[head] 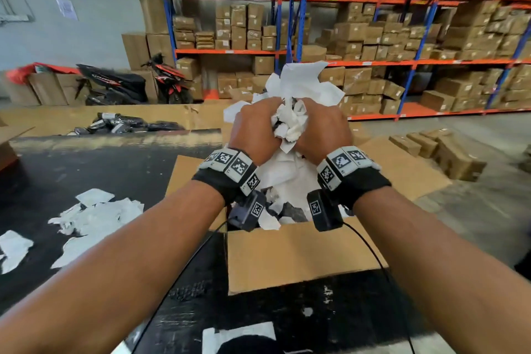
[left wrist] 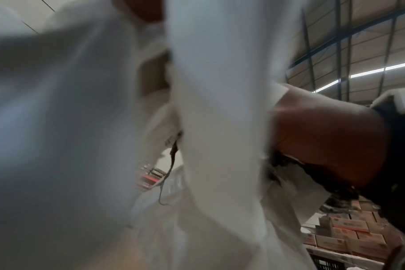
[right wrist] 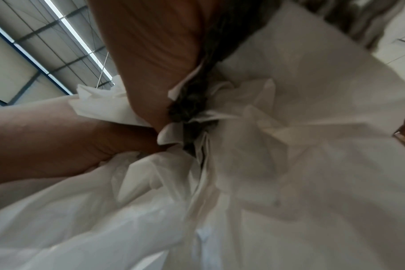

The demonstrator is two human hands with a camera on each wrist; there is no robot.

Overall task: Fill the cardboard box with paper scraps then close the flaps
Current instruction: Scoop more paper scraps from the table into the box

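Observation:
An open cardboard box (head: 298,253) stands on the black table with its flaps spread outward. White paper scraps fill it and rise above the rim. My left hand (head: 254,126) and right hand (head: 320,126) are side by side above the box, both gripping one crumpled wad of white paper scraps (head: 290,123) between them. More of the wad sticks up behind my knuckles. In the left wrist view blurred white paper (left wrist: 220,127) fills the frame. The right wrist view shows crumpled paper (right wrist: 278,146) pressed against my palm.
Loose paper scraps (head: 94,215) lie on the table (head: 86,167) to the left of the box, and another piece (head: 238,333) lies at the near edge. Black packets (head: 126,123) sit on flat cardboard at the far left. Shelves of cartons (head: 373,37) and a motorbike (head: 115,83) stand behind.

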